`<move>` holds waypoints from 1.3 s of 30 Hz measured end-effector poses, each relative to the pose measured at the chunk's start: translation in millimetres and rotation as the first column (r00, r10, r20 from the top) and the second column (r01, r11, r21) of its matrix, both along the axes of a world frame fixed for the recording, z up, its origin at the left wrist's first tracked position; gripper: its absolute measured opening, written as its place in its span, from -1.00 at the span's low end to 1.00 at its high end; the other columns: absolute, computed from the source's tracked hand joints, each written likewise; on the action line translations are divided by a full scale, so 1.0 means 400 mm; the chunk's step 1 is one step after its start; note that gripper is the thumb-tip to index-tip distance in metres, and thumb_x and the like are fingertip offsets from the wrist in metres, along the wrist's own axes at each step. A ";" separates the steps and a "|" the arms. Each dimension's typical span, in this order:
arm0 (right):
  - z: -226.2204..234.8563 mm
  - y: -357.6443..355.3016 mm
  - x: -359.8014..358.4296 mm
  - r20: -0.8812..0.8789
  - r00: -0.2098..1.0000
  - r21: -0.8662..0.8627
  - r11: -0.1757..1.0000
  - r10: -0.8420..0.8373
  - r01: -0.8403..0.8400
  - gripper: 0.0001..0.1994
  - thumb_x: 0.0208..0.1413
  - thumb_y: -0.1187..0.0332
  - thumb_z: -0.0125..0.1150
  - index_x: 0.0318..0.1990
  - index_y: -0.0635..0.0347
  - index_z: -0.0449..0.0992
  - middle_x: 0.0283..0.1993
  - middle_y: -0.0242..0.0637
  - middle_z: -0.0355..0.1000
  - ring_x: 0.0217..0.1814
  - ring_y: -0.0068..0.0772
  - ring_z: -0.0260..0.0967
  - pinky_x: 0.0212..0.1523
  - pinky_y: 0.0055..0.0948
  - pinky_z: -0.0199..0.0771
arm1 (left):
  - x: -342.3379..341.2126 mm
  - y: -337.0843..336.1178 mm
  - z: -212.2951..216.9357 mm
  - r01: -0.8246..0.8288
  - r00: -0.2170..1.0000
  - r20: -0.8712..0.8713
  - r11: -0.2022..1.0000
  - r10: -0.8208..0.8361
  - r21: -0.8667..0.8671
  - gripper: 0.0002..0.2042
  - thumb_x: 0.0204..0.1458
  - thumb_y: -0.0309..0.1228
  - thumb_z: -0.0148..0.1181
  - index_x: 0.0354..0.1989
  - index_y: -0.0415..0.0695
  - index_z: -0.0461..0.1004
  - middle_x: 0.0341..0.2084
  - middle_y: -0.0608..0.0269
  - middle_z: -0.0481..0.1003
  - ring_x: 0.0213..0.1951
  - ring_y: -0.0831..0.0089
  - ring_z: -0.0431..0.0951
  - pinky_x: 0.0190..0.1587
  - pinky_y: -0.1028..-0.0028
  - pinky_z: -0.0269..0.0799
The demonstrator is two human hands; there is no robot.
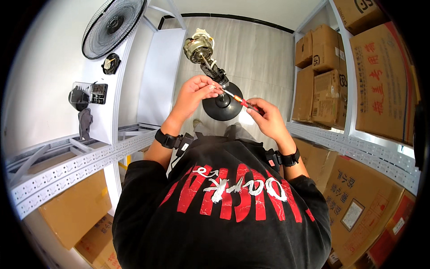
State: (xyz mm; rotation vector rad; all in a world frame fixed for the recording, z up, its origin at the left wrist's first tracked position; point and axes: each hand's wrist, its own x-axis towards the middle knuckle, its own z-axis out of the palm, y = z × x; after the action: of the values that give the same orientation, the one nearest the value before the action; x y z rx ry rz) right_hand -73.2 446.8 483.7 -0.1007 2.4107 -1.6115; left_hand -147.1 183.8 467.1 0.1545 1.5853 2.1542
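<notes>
My right hand (265,117) is wrapped round the red and black handle of a screwdriver (242,101), whose shaft points up and left. At its tip, the fingers of my left hand (199,92) are pinched together; whatever small thing they hold is too small to make out. Just beyond my hands stands an electric fan's stand with a round black base (230,111). On top of it sits a bare fan motor (198,48), its shaft facing me and no blades on it. My left hand partly covers the stand's neck (213,71).
On the white shelf at left are a wire fan guard (114,24), a round black part (111,63), a clear-lidded bit case (98,93) and a grey cloth (85,123). Cardboard boxes (329,54) fill the right rack. More boxes (76,208) lie under the left rack's metal beam (67,172).
</notes>
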 end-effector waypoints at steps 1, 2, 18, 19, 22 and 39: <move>0.004 0.011 -0.007 -0.002 1.000 0.016 1.000 0.010 -0.010 -0.77 0.14 0.40 0.26 -0.07 0.24 0.52 -0.37 -0.27 0.44 -0.42 -0.49 0.31 -0.35 -0.47 0.35 | -0.001 0.013 0.000 -0.013 1.000 -0.008 1.000 0.013 -0.006 -0.93 0.23 -0.52 0.06 -0.17 -0.21 0.43 -0.16 0.03 0.57 -0.10 0.32 0.62 -0.04 0.44 0.54; 0.006 0.020 -0.010 -0.014 1.000 0.016 1.000 0.020 -0.020 -0.77 0.14 0.40 0.26 -0.06 0.24 0.52 -0.37 -0.27 0.44 -0.42 -0.49 0.31 -0.35 -0.47 0.36 | 0.001 0.019 -0.005 -0.028 1.000 -0.015 1.000 0.028 -0.011 -0.92 0.22 -0.53 0.07 -0.17 -0.23 0.44 -0.17 0.04 0.58 -0.12 0.33 0.63 -0.05 0.44 0.55; -0.001 0.059 -0.016 -0.081 0.992 0.015 0.995 0.101 -0.100 -0.77 0.14 0.40 0.26 -0.06 0.25 0.52 -0.37 -0.25 0.44 -0.42 -0.44 0.32 -0.33 -0.46 0.37 | 0.050 0.066 0.008 -0.130 0.991 0.033 0.991 0.131 -0.038 -0.91 0.22 -0.54 0.07 -0.15 -0.24 0.45 -0.19 0.08 0.58 -0.15 0.38 0.63 -0.09 0.48 0.56; -0.005 0.057 -0.015 -0.084 0.992 0.009 0.995 0.099 -0.099 -0.77 0.14 0.40 0.25 -0.06 0.25 0.52 -0.37 -0.25 0.44 -0.42 -0.44 0.33 -0.33 -0.46 0.37 | 0.051 0.064 0.006 -0.134 0.991 0.023 0.990 0.135 -0.043 -0.90 0.22 -0.54 0.07 -0.14 -0.24 0.45 -0.19 0.07 0.58 -0.14 0.38 0.63 -0.09 0.48 0.56; -0.021 0.050 -0.015 -0.087 0.991 -0.014 0.995 0.097 -0.098 -0.76 0.15 0.38 0.25 -0.06 0.25 0.52 -0.37 -0.26 0.44 -0.41 -0.45 0.33 -0.34 -0.47 0.37 | 0.057 0.064 0.003 -0.169 0.985 0.020 0.985 0.170 -0.034 -0.90 0.22 -0.53 0.08 -0.14 -0.25 0.45 -0.19 0.07 0.58 -0.15 0.38 0.63 -0.09 0.48 0.56; 0.006 0.031 -0.020 -0.082 0.989 0.037 0.992 0.125 -0.122 -0.77 0.18 0.36 0.21 -0.06 0.25 0.53 -0.37 -0.22 0.48 -0.43 -0.41 0.36 -0.37 -0.43 0.37 | 0.044 0.036 -0.016 -0.066 0.986 0.150 0.996 0.074 -0.057 -0.92 0.18 -0.53 0.11 -0.21 -0.23 0.49 -0.20 0.08 0.58 -0.16 0.38 0.62 -0.07 0.48 0.53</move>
State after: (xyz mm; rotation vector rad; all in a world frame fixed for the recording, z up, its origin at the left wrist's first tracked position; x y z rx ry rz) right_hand -81.1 459.2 486.3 -0.3125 2.4385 -1.5427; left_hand -129.6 198.3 460.8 -0.0817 1.5779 2.1203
